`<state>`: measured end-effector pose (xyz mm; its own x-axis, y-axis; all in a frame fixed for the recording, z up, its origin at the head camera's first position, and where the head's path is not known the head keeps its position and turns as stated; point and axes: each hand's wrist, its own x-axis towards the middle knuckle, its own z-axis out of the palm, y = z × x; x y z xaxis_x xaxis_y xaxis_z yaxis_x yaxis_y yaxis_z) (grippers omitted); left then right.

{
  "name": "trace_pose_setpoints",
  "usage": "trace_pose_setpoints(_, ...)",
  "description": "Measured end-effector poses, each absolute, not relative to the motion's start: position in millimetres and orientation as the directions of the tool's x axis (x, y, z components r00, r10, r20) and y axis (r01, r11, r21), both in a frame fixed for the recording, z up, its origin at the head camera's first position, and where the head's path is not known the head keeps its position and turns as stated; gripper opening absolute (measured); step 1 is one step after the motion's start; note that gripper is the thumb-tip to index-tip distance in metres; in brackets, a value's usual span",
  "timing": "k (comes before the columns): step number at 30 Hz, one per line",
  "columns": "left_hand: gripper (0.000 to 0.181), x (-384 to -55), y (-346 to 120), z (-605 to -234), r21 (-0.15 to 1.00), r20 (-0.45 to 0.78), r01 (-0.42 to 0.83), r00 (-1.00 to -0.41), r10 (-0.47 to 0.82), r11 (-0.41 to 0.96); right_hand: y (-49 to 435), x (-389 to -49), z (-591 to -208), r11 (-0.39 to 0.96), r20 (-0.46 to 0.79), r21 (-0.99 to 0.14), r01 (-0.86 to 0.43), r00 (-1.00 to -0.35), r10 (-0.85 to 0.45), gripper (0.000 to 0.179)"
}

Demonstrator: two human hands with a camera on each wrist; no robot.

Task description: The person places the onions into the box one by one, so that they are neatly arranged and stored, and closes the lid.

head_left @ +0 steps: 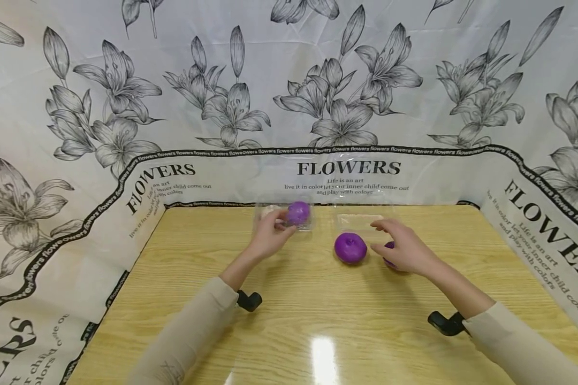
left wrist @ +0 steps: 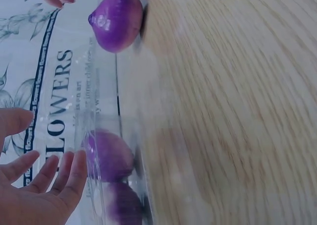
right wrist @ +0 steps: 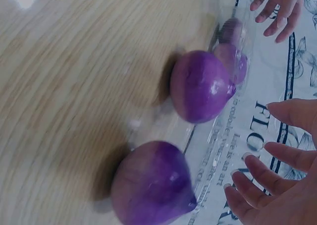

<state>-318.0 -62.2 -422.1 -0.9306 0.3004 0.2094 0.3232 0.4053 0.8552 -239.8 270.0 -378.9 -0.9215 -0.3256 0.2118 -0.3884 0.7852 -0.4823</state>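
Note:
My left hand [head_left: 268,235] hovers over the left end of a clear plastic box [head_left: 306,226], its fingers spread in the left wrist view. Inside the box sit a purple onion [head_left: 298,213] and, beside it, a second one [left wrist: 124,202] seen through the plastic. My right hand [head_left: 404,250] is held above the tabletop with spread fingers and nothing in them. Two more purple onions lie outside the box: one [head_left: 350,247] left of the right hand, the other [head_left: 389,255] partly hidden beneath that hand. Both have pointed tips in the right wrist view.
A clear plastic piece [head_left: 358,218] stands behind the loose onions, to the right of the box. The wooden table [head_left: 289,299] ends at a flower-printed curtain [head_left: 231,176] at the back and sides. Black wrist mounts [head_left: 249,300] hang under both forearms.

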Motion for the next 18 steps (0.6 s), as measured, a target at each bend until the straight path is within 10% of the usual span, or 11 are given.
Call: trace_pose_setpoints(18,0.068,-324,-1,-417,0.863,0.144,0.297,-0.920,0.364,0.408,325,-226,-414,0.789,0.168,-0.559,-0.254,-0.967,-0.193,0.074)
